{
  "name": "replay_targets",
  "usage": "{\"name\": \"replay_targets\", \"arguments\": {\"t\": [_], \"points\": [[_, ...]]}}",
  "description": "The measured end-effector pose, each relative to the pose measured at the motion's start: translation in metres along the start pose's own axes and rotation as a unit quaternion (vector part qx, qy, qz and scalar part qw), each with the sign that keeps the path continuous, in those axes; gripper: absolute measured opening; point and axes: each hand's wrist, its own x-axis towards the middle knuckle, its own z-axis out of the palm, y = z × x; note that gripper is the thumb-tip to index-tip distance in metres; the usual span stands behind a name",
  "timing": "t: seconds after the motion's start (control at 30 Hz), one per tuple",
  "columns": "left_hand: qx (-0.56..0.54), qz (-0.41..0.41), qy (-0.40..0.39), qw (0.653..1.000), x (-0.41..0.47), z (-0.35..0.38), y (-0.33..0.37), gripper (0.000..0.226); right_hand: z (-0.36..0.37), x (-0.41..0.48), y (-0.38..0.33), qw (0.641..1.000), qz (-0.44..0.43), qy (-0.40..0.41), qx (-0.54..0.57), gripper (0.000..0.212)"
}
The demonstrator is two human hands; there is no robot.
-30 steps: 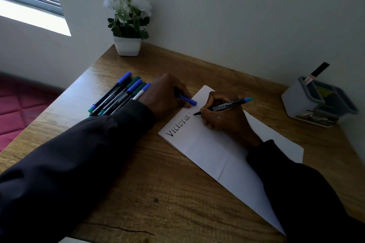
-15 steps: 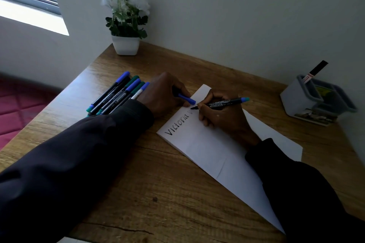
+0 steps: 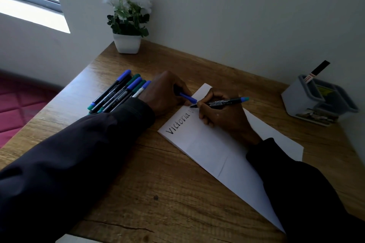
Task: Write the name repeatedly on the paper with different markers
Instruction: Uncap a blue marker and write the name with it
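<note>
On the desk, the left hand pinches a blue cap while the right hand grips a black-barrelled marker near the paper's far edge, where a stroke could overrun.

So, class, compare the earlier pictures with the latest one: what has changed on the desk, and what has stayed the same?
The right hand has carried its marker a little further along the paper, past the finished "Victoria", and a first stroke of the next word now shows there. Nothing was picked up or let go. The left hand still holds the blue cap; the spare markers lie unmoved.
</note>
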Motion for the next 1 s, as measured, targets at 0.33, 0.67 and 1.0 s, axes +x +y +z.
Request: {"name": "replay_targets", "arguments": {"t": [0.33, 0.67, 1.0], "points": [[-0.007, -0.004, 0.002, 1.000, -0.0002, 0.0009, -0.0010, 0.015, 0.0002, 0.0010, 0.0031, 0.999, 0.023, 0.032, -0.006, 0.015], [-0.010, -0.004, 0.005, 1.000, -0.0003, 0.0002, -0.0001, 0.016, -0.0006, 0.0005, 0.0000, 0.999, 0.040, 0.025, -0.019, 0.016], [-0.014, -0.016, 0.006, 1.000, -0.0007, 0.0022, -0.0014, 0.015, -0.0005, 0.0010, 0.0044, 0.998, 0.039, 0.046, 0.015, 0.011]]}}
